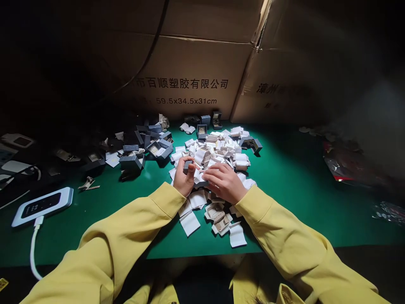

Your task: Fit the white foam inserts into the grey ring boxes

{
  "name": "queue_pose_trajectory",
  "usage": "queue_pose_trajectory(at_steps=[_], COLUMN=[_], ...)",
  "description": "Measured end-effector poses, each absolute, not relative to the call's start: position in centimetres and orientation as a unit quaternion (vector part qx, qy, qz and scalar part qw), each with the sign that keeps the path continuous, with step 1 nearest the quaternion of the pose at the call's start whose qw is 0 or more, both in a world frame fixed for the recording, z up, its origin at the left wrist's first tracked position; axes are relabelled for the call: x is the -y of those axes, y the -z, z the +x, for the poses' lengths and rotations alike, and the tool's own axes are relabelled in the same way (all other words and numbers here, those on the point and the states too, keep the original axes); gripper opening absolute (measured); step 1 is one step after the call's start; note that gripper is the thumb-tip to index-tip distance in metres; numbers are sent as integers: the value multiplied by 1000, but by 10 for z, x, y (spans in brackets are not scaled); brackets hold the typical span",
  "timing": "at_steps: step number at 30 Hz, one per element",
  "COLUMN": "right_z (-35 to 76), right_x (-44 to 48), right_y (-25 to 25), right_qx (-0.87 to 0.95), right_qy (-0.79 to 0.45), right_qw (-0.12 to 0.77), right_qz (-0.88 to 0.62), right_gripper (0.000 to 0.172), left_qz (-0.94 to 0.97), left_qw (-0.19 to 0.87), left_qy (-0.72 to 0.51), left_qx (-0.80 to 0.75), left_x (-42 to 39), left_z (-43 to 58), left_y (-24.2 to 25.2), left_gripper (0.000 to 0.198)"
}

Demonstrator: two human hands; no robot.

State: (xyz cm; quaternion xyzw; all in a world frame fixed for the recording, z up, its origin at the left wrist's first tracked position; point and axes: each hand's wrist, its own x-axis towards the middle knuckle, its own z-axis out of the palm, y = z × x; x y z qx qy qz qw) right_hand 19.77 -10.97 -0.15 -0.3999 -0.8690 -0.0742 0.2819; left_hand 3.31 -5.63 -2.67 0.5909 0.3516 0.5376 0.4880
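Note:
Above a heap of small folded white card inserts, a small dark grey-blue hinged box is held low between my two hands. My left hand is closed around its left side, thumb upright by the raised dark part. From the other side, my right hand has its fingers bent over the box and the white piece in it; its thumb is hidden. Whether the right fingers pinch the white piece or only the box rim cannot be made out. Loose white inserts lie below the hands.
Several open dark boxes are piled left of the heap, with others behind and right. A white device with a cable lies left on the green tabletop. Large cartons stand behind. Plastic packets lie right.

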Motion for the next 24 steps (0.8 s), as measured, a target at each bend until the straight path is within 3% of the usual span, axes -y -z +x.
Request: queue_pose_trajectory(at_steps=[6,11,24], right_z=[199,201,201], right_x=[112,113,111], right_y=[-1,-7,-6], right_qx=[883,891,903], right_qy=[-13,-73,-105], right_qw=[307,281,258], right_qz=[-354,-350,-328], right_gripper=[26,21,24], left_qz=[619,655,679], left_qw=[508,492,500], left_qy=[-504,-482,-441], left_qx=[-322,-312,-307], left_x=[59,61,63], left_z=[32,30,28], left_y=[20,17,11], left_gripper=[60,60,63])
